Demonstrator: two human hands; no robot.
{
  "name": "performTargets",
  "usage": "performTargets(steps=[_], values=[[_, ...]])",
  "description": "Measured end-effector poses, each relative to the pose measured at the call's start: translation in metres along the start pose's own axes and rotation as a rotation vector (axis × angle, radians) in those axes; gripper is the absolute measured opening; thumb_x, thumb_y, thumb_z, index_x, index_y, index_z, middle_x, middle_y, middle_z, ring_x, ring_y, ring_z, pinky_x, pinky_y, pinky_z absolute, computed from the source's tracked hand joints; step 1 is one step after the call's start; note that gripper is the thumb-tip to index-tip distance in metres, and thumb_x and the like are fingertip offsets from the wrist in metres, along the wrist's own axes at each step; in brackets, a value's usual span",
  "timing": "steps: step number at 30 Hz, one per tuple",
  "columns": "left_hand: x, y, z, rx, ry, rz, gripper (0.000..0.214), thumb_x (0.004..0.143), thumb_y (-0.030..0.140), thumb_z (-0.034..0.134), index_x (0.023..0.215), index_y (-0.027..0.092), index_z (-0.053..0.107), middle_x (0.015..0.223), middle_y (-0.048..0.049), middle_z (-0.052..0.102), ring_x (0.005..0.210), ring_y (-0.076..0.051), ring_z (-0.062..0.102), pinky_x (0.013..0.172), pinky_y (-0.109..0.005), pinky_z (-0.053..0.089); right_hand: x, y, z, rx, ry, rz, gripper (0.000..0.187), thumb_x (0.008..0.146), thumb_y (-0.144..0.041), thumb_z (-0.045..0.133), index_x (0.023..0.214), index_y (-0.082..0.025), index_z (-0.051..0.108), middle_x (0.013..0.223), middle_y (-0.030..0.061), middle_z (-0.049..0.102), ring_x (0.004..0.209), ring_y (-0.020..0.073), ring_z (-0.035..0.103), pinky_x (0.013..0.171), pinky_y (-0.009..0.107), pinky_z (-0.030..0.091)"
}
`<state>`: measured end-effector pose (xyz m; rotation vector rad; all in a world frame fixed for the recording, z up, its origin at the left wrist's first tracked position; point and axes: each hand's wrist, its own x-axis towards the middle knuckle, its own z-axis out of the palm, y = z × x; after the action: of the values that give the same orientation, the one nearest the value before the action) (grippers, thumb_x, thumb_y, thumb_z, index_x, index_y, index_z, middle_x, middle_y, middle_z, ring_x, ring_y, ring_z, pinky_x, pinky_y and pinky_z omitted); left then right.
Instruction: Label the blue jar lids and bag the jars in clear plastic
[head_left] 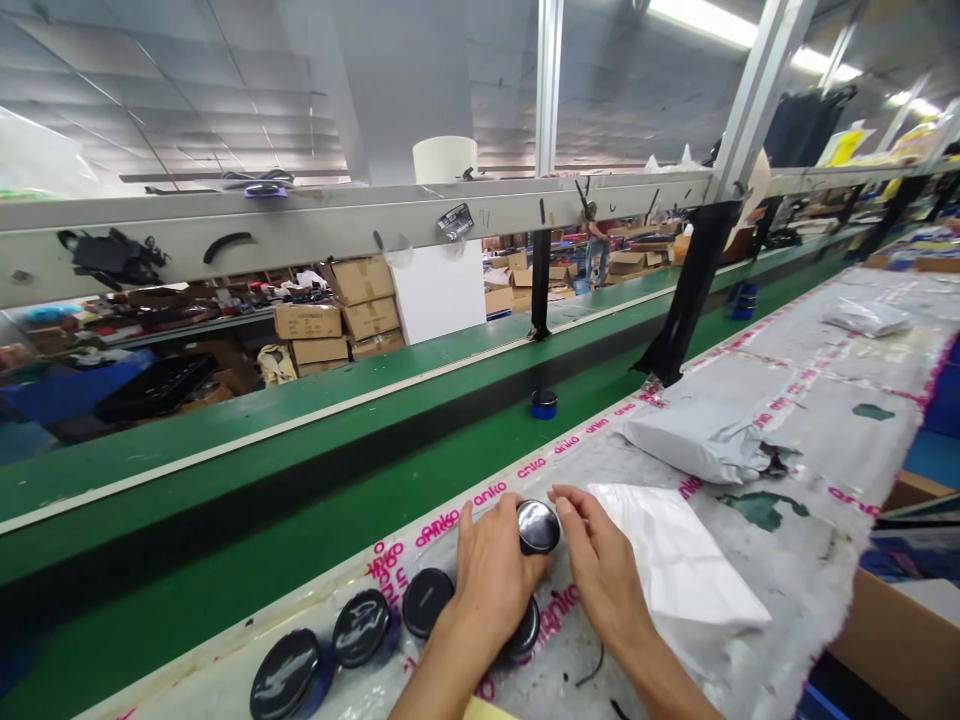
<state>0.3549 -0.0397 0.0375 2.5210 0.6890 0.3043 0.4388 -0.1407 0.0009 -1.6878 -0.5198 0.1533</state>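
A round black jar with a shiny silver-reflecting lid (538, 527) stands at the middle of the hands' reach. My left hand (491, 582) curls around its lower side, and my right hand (600, 565) has its fingertips against the lid's rim. Under my left hand a second black jar (523, 630) is partly hidden. Several black round lids (361, 628) lie in a row to the left. A white plastic mailer bag (675, 565) lies beside my right hand, partly under the wrist. A black cable (592, 665) lies near it on the plastic-covered bench (780, 420).
A grey filled mailer (694, 435) lies farther along the bench. A blue-capped jar (544, 404) sits on the green conveyor belt (300, 480) beyond it. A grey beam (300, 225) crosses above, with cardboard boxes (360, 305) behind, a distant person (597, 245), and a cardboard box (900, 640) at right.
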Motion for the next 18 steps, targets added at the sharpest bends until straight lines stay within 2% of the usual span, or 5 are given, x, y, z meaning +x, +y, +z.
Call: performTargets(steps=[2, 5, 10, 15, 18], values=[[0.007, -0.001, -0.001, 0.034, -0.064, -0.04, 0.045, 0.074, 0.024, 0.073, 0.116, 0.019, 0.06, 0.103, -0.0079, 0.077, 0.105, -0.032, 0.069, 0.115, -0.057, 0.025, -0.004, 0.003, -0.002, -0.126, 0.022, -0.146, 0.042, 0.098, -0.045, 0.042, 0.128, -0.021, 0.058, 0.125, 0.0101, 0.069, 0.117, 0.0278, 0.062, 0.1, 0.044, 0.049], [0.013, -0.003, -0.003, 0.053, -0.084, -0.063, 0.042, 0.072, 0.026, 0.072, 0.113, 0.018, 0.063, 0.104, -0.0109, 0.076, 0.108, -0.035, 0.067, 0.109, -0.058, 0.033, -0.008, 0.009, -0.004, -0.361, -0.064, -0.39, 0.045, 0.1, -0.025, 0.036, 0.144, -0.021, 0.045, 0.128, 0.0105, 0.067, 0.117, 0.0241, 0.063, 0.097, 0.043, 0.054], [0.015, -0.005, -0.006, 0.079, -0.076, -0.068, 0.034, 0.071, 0.024, 0.071, 0.104, 0.021, 0.067, 0.113, -0.012, 0.074, 0.113, -0.036, 0.064, 0.096, -0.051, 0.045, -0.009, 0.016, -0.002, -0.766, -0.086, -0.684, 0.061, 0.085, -0.003, 0.038, 0.144, -0.019, 0.046, 0.129, 0.0135, 0.067, 0.124, 0.0311, 0.059, 0.098, 0.051, 0.055], [0.013, -0.005, -0.004, 0.073, -0.084, -0.07, 0.031, 0.071, 0.029, 0.072, 0.102, 0.021, 0.068, 0.112, -0.0119, 0.074, 0.112, -0.037, 0.066, 0.097, -0.052, 0.045, -0.012, 0.021, 0.0, -0.774, 0.034, -0.712, 0.06, 0.087, -0.006, 0.04, 0.147, -0.013, 0.038, 0.133, 0.0171, 0.065, 0.129, 0.0321, 0.055, 0.099, 0.052, 0.055], [0.013, -0.005, -0.009, 0.052, -0.107, -0.064, 0.041, 0.069, 0.031, 0.075, 0.107, 0.02, 0.068, 0.113, -0.0129, 0.075, 0.113, -0.038, 0.066, 0.1, -0.053, 0.045, -0.013, 0.022, -0.002, -0.77, -0.001, -0.73, 0.058, 0.088, -0.006, 0.039, 0.146, -0.015, 0.041, 0.132, 0.0156, 0.065, 0.131, 0.0321, 0.053, 0.099, 0.052, 0.054]])
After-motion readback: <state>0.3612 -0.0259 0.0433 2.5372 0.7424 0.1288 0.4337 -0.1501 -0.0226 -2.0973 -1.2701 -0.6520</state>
